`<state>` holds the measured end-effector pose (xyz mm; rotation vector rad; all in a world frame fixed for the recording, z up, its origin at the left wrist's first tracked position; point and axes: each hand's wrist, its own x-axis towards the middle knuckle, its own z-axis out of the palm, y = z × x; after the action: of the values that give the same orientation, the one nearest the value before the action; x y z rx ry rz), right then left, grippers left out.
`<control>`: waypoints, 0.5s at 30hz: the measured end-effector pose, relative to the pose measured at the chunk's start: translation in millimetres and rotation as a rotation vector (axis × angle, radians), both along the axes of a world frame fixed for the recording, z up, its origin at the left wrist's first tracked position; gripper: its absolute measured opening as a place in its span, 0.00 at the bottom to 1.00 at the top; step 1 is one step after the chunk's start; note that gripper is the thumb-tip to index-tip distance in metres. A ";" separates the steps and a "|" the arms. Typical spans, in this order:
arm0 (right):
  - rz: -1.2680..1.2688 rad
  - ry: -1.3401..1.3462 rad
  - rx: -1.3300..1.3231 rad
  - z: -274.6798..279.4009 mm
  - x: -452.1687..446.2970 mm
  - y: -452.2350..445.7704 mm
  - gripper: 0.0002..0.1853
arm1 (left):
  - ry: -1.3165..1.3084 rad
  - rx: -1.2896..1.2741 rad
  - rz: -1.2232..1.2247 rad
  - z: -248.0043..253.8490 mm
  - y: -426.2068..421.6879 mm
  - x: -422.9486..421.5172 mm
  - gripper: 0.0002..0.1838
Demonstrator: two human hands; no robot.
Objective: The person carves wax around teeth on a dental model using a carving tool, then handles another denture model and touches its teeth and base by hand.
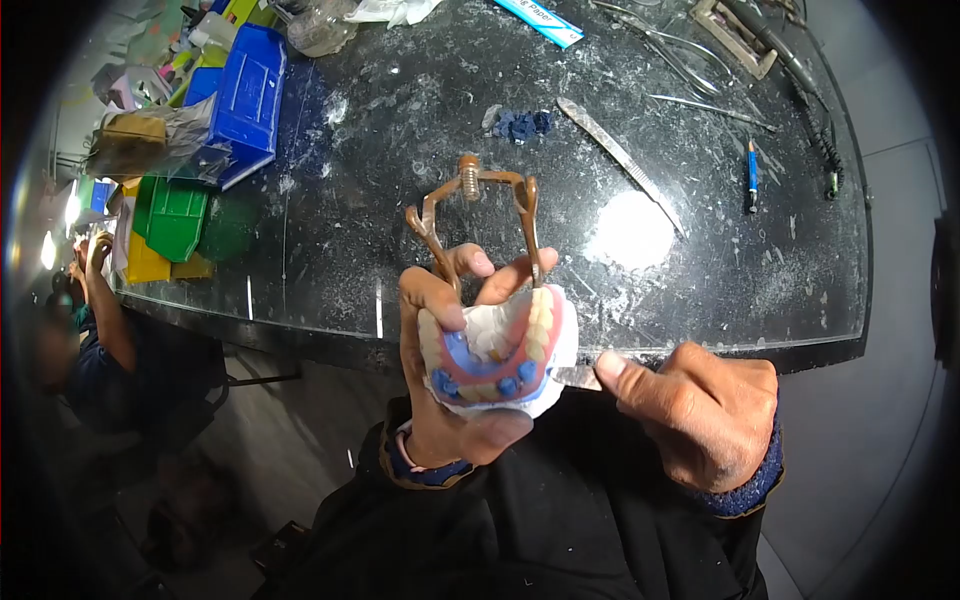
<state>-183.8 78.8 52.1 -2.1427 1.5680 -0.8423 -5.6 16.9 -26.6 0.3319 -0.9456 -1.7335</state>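
My left hand (430, 400) is closed around a dental model (562, 330) of white plaster, just past the table's near edge. The model carries pink and blue wax, a row of cream teeth and several blue lumps near the front. A brown metal articulator frame (530, 210) with a spring screw rises from its far side. My right hand (705, 410) is closed on a small flat metal blade (578, 377). The blade's tip is at the model's right side; whether it touches the wax or the plaster I cannot tell. Its handle is hidden in my fist.
On the black, dust-marked table (400, 120) lie crumbled blue wax (522, 124), a metal scalpel-like tool (620, 160), a blue pencil stub (752, 180) and pliers (670, 50). Blue (250, 100) and green bins (172, 215) stand at left. Another person's arm (105, 300) shows at far left.
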 end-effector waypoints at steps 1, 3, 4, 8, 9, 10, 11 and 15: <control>0.002 0.004 0.001 0.3 -0.3 0.5 0.18 | 0.005 -0.079 -0.031 -4.9 -1.7 0.9 0.38; 0.005 0.013 0.004 0.6 -1.2 1.7 0.16 | 0.047 -0.068 -0.079 -5.4 -1.5 1.5 0.38; 0.009 0.016 0.005 1.1 -1.9 1.9 0.16 | 0.059 -0.070 -0.103 -6.2 -1.7 2.2 0.38; 0.017 -0.003 0.010 -1.1 -3.0 2.9 0.15 | 0.010 -0.172 -0.127 -9.6 -5.1 3.6 0.39; 0.016 -0.016 0.011 -1.9 -2.7 3.1 0.16 | -0.006 -0.197 -0.128 -10.7 -6.1 4.2 0.40; 0.011 -0.016 0.034 -1.4 -1.7 3.7 0.15 | -0.016 -0.209 -0.131 -12.2 -7.4 5.7 0.40; 0.006 -0.016 0.057 -0.8 0.1 5.0 0.15 | -0.019 -0.213 -0.128 -13.7 -8.0 6.1 0.40; -0.056 -0.169 0.094 -13.0 7.9 12.3 0.13 | -0.009 -0.189 -0.105 -16.2 -8.4 3.7 0.38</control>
<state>-175.8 91.1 39.1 -1.9174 1.5563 -0.9225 -1.9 8.5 -42.8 0.1696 -1.1409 -1.7217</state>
